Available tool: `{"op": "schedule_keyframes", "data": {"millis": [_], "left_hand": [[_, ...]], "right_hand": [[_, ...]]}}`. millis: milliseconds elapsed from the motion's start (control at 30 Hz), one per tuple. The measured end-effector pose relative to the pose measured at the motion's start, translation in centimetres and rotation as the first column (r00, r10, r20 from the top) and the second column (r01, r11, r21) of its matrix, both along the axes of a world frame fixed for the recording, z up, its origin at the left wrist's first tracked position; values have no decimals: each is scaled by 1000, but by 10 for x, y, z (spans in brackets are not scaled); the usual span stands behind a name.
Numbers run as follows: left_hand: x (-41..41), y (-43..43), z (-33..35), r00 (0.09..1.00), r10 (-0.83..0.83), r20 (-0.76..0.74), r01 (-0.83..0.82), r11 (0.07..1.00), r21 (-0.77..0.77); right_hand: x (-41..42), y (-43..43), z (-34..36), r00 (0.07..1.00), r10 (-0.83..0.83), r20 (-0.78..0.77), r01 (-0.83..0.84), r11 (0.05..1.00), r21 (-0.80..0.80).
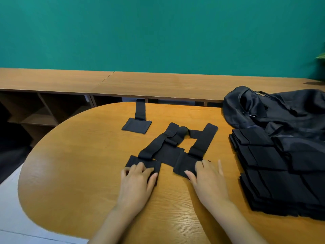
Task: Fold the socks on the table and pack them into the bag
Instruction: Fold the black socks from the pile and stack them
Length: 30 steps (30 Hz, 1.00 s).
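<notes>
Black socks [168, 155] lie crossed on the wooden table [84, 155]. Left hand [139, 180] and right hand [207, 176] press flat, fingers straight, on two folded ends.

Left third of the surface [70, 155] is bare wood, open approach. There's another bare patch between the two grips at the near edge. Centre is blocked by overlapping loose socks [175, 145]; left grip [139, 180] and right grip [205, 176] lie flat on their near ends. Single sock [138, 120] sits at the far edge, apart from the tangle, with a bare strip between. Right side is taken by the folded sock stack [274, 173], bag [281, 110] touching it behind. Narrow bare lane between loose socks and stack.
</notes>
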State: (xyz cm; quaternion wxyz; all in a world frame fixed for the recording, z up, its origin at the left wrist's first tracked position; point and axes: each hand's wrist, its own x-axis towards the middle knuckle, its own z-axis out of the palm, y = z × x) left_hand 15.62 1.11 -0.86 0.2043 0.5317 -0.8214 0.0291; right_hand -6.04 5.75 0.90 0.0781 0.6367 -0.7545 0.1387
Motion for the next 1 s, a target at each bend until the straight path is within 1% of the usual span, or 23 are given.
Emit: {"op": "schedule_keyframes", "data": {"millis": [33,67,133,167,233,300,367,433,467,567,667,767,800,867,1000], "left_hand": [[-5,7,3,1000,-10,0,10,1000,20],[-11,12,8,1000,-16,3,16,998,62],[-20,19,18,999,-53,4,51,986,160],[-24,20,24,997,-78,-7,78,979,187],[-27,18,39,992,-118,-54,127,970,207],[-25,4,50,989,-86,-119,108,974,200],[-19,-25,50,981,6,-194,28,985,173],[-14,-64,44,970,80,-231,-36,981,189],[-14,-83,41,970,119,-211,-72,973,219],[-17,-130,32,978,194,-80,-155,924,348],[-17,-156,23,985,165,53,-172,888,427],[-9,-162,16,979,128,161,-188,872,451],[-6,-159,15,978,128,165,-189,879,438],[2,-140,15,983,139,124,-177,902,394],[16,-71,18,992,124,39,-130,934,333]], "right_hand": [[-2,2,-4,1000,8,16,-7,1000,-25],[-2,4,-7,999,32,28,-31,999,-18],[1,5,-9,992,128,17,-128,991,31],[4,6,-10,985,170,5,-170,983,63],[6,7,-10,979,202,1,-200,970,141],[3,8,-12,986,162,28,-164,974,156],[-2,9,-12,996,90,29,-93,985,144],[-5,10,-15,998,49,35,-53,992,118],[-5,10,-17,998,44,42,-49,992,118],[-3,10,-21,997,37,63,-42,996,78],[-3,10,-21,996,33,86,-40,996,79],[-3,9,-20,996,20,92,-26,997,69],[-4,8,-21,996,14,90,-20,998,64],[-5,8,-22,995,19,93,-24,998,53],[-5,8,-22,994,32,103,-38,997,62]]}}
